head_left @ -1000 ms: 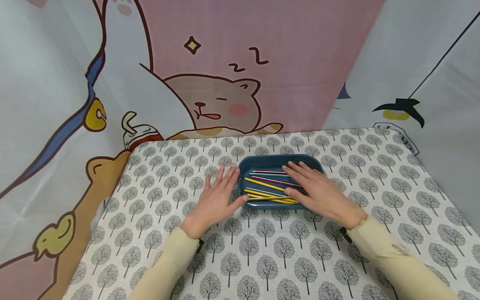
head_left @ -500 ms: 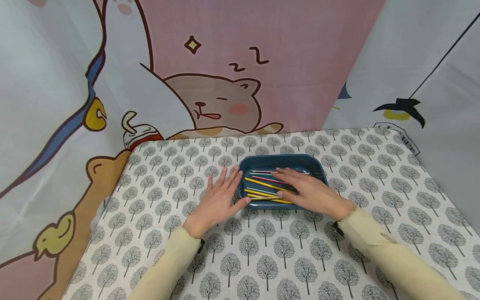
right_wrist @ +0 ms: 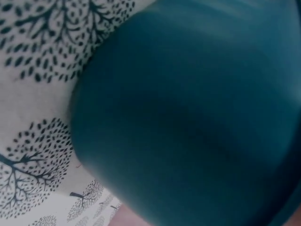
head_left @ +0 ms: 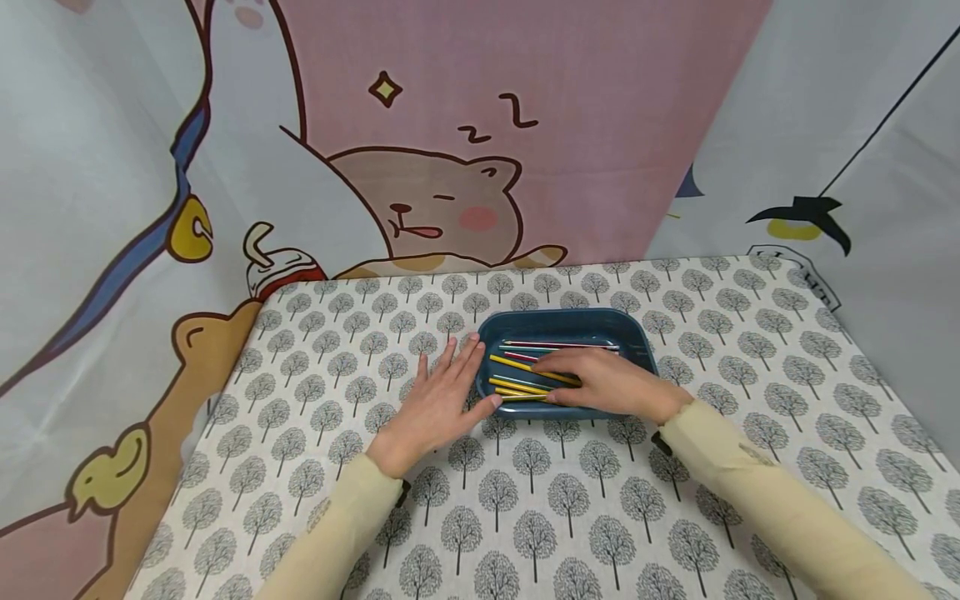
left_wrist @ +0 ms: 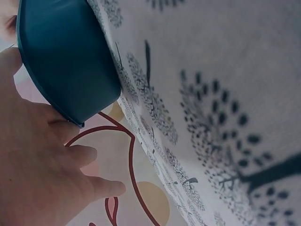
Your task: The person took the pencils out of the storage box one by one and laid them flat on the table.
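A dark blue tray [head_left: 633, 333] sits on the patterned cloth, holding several pencils. Yellow pencils [head_left: 517, 364] lie toward its near side, while a dark red pencil [head_left: 555, 344] lies along the far side. My left hand [head_left: 435, 404] rests with spread, straight fingers at the tray's left end; in the left wrist view the fingers [left_wrist: 56, 127] reach along the rim. Inside the tray, my right hand [head_left: 600, 379] bends its fingers over the pencils, thumb on the near side. Its fingertips are hidden, so I cannot tell whether it grips any. The tray's wall [right_wrist: 178, 117] fills the right wrist view.
A cloth printed with grey trees [head_left: 532, 533] covers the table around the tray. Behind it hangs a curtain [head_left: 600, 125] with cartoon animals, and more printed fabric hangs at both sides.
My right hand has moved left and down into the tray, its fingers going from straight to bent over the pencils. The left hand has shifted only slightly at the rim.
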Demonstrator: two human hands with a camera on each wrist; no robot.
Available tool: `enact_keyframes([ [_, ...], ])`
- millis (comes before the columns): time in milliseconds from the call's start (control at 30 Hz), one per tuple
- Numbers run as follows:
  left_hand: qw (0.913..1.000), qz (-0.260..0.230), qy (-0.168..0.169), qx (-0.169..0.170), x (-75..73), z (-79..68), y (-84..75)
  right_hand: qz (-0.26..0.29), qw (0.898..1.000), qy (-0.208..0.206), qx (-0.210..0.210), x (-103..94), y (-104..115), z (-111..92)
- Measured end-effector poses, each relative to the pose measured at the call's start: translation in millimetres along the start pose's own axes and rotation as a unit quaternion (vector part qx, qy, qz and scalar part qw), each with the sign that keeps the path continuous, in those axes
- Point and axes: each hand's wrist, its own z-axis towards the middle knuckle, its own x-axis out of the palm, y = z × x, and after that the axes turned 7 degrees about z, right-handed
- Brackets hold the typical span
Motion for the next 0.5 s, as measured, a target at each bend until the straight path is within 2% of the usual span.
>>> enact_keyframes([
  [267,1.0,-0.004,-0.005,0.003,0.6,-1.2,0.4,-0.008,1.0,0.029,0.002,4.1,0.1,10.0],
  [500,1.0,-0.005,0.003,0.003,0.2,-0.3,0.8,0.009,0.999,0.045,0.005,5.5,-0.7,15.7],
])
